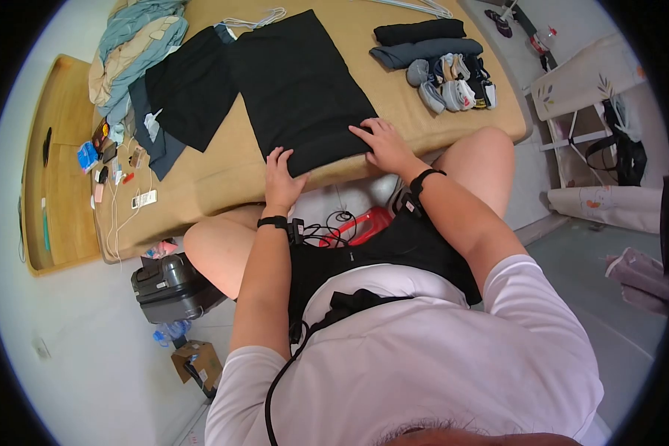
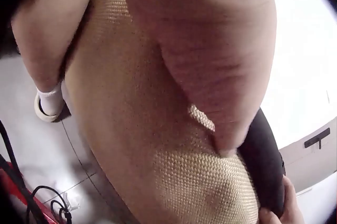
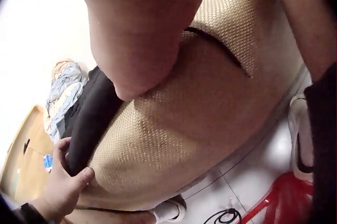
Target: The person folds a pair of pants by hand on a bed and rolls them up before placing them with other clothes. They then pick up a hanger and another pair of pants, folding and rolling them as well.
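Note:
A black cloth (image 1: 305,89) lies flat on the bed, its near end folded over in a band along the bed's front edge. The left hand (image 1: 282,182) grips the near left corner; in the right wrist view this hand (image 3: 63,190) has its thumb and fingers on either side of the dark fold (image 3: 92,124). At the near right corner the right hand (image 1: 386,146) holds the fold, fingers on top; the left wrist view shows it (image 2: 284,205) at the end of the fold (image 2: 266,155). Each wrist view hides its own hand's fingertips.
More dark clothes (image 1: 193,89) lie to the left, near a crumpled blanket (image 1: 137,59). Rolled garments (image 1: 427,50) and several rolled socks (image 1: 453,85) sit at the right. Cables and a phone (image 1: 144,199) are at the bed's left edge. A red object (image 1: 368,225) is below.

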Demonstrator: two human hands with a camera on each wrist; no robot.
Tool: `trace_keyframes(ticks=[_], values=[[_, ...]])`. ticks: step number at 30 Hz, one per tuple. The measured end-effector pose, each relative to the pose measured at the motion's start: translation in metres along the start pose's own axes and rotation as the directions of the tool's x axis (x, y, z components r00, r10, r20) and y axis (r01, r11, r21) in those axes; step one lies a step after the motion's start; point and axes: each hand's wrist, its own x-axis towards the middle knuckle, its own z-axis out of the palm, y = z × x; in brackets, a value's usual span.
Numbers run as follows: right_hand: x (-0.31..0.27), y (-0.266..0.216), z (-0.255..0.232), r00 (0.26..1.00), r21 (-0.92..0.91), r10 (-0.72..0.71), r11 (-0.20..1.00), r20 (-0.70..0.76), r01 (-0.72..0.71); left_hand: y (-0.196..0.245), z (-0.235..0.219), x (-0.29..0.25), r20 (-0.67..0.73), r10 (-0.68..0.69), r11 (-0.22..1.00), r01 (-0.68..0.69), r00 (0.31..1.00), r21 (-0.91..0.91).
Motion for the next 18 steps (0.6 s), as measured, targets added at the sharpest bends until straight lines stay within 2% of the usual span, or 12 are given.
trace_keyframes(ticks=[3,7,9,10,12,13,15,16,18], values=[[-0.003,0.004,-0.004,1.0,0.056,-0.014,0.998,-0.011,0.014,-0.016,0.001,-0.003,-0.006,0.052,0.999,-0.052,0.999,-0.005],[-0.012,0.014,-0.002,0.997,0.145,0.042,0.989,-0.07,-0.031,-0.022,-0.005,-0.006,-0.021,0.036,0.999,-0.036,0.999,-0.022],[-0.012,0.015,-0.003,0.98,0.223,0.197,0.957,-0.022,-0.187,-0.031,-0.002,-0.006,-0.007,-0.112,0.951,0.105,0.994,-0.29],[-0.012,0.017,-0.002,0.981,0.222,0.193,0.958,-0.021,-0.183,-0.031,-0.004,-0.005,-0.01,-0.114,0.951,0.106,0.993,-0.291],[-0.011,0.022,-0.001,0.975,0.338,0.222,0.915,0.031,-0.219,-0.031,-0.008,-0.006,0.013,-0.183,0.895,0.172,0.983,-0.413],[-0.01,0.026,0.002,0.975,0.338,0.219,0.916,0.031,-0.216,-0.027,-0.012,-0.006,0.01,-0.184,0.895,0.172,0.983,-0.412],[-0.008,0.034,0.009,0.946,0.459,0.313,0.831,0.082,-0.314,-0.019,-0.02,-0.004,0.047,-0.319,0.897,0.318,0.946,-0.308],[-0.007,0.031,0.007,0.947,0.458,0.31,0.832,0.081,-0.312,-0.022,-0.018,-0.004,0.045,-0.319,0.897,0.317,0.947,-0.309],[-0.006,0.026,0.002,0.887,0.461,0.444,0.765,0.126,-0.449,-0.027,-0.011,-0.004,-0.095,-0.35,0.884,0.294,0.932,-0.364]])
